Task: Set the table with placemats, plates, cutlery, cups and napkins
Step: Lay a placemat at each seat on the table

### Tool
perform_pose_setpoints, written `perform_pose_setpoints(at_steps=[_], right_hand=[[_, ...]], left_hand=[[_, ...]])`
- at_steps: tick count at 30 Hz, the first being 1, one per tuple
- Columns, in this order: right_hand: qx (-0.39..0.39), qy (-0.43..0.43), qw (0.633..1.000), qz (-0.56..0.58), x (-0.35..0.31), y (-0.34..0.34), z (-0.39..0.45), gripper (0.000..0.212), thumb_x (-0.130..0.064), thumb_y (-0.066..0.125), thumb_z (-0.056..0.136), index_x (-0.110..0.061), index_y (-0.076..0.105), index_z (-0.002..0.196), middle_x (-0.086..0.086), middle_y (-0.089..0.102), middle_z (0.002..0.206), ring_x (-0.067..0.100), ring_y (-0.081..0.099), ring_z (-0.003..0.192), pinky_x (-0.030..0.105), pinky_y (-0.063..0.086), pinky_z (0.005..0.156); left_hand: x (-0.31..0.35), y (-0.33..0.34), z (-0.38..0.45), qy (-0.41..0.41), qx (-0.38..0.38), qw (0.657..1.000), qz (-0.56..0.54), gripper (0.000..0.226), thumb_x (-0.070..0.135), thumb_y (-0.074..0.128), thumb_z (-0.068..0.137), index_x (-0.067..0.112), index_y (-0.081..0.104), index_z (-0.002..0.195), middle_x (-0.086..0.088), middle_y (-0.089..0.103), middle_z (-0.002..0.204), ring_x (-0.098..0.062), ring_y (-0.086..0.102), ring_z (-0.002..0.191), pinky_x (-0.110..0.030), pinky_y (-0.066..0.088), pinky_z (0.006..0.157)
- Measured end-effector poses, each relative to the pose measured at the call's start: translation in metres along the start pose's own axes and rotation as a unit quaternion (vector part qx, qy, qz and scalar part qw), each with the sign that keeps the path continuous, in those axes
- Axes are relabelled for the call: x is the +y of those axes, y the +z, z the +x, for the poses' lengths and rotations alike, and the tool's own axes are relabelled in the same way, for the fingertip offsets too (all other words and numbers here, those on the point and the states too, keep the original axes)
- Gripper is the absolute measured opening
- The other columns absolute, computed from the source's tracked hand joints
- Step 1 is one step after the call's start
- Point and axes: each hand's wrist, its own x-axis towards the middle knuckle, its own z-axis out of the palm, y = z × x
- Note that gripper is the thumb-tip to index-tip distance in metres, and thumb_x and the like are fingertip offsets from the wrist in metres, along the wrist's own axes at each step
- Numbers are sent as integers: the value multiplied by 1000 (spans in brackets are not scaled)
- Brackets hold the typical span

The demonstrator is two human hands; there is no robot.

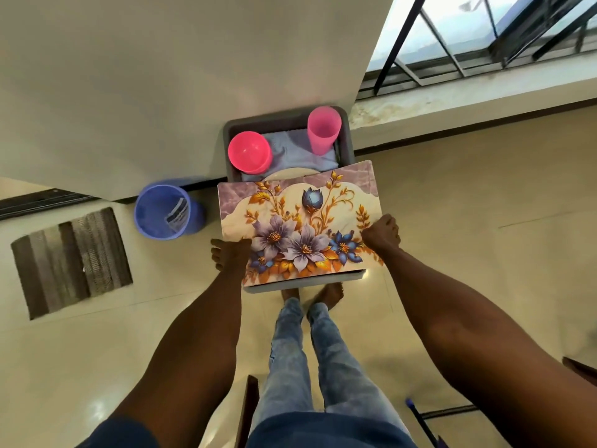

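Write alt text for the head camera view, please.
Seen from above, a person's left hand and right hand grip the sides of a flowered rectangular placemat over a grey plastic tub that holds a pink plastic bowl and a pink plastic cup.

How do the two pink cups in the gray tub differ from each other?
The left pink cup is shorter and wider, like a bowl; the right pink cup is taller and narrower. The left pink cup is a deeper, stronger pink; the right pink cup is paler. Both stand upright, mouth up, on the folded cloth inside the gray tub.
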Motion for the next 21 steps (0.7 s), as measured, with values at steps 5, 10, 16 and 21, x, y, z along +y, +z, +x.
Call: perform_pose_setpoints(at_steps=[5,10,16,21], right_hand=[[-7,9,998,56,3,3,12,57,-26,64,87,-5,36,132,21,51,134,40,51,123,51,44,101],[58,-2,994,97,-6,4,1,37,-19,58,90,-5,47,122,20,58,125,39,56,116,49,49,95],[50,-13,987,152,-14,-9,-14,24,-11,54,90,-7,52,114,17,63,117,36,61,108,44,52,88],[75,-7,973,216,-5,-19,-39,20,-10,52,91,-10,57,110,13,66,114,31,63,102,40,53,81]], left_hand=[[5,-1,10,6,-16,999,-33,64,29,67,87,4,37,137,-21,49,139,-40,49,125,-48,41,105],[9,-1,-7,38,47,998,0,45,22,59,90,2,50,129,-21,56,132,-39,53,120,-44,43,101],[17,-12,-30,78,64,995,-16,37,13,54,94,-2,48,127,-24,55,130,-42,53,120,-43,45,96],[16,-21,-56,115,74,989,-48,31,9,49,95,0,50,125,-25,57,129,-42,53,119,-42,45,93]])
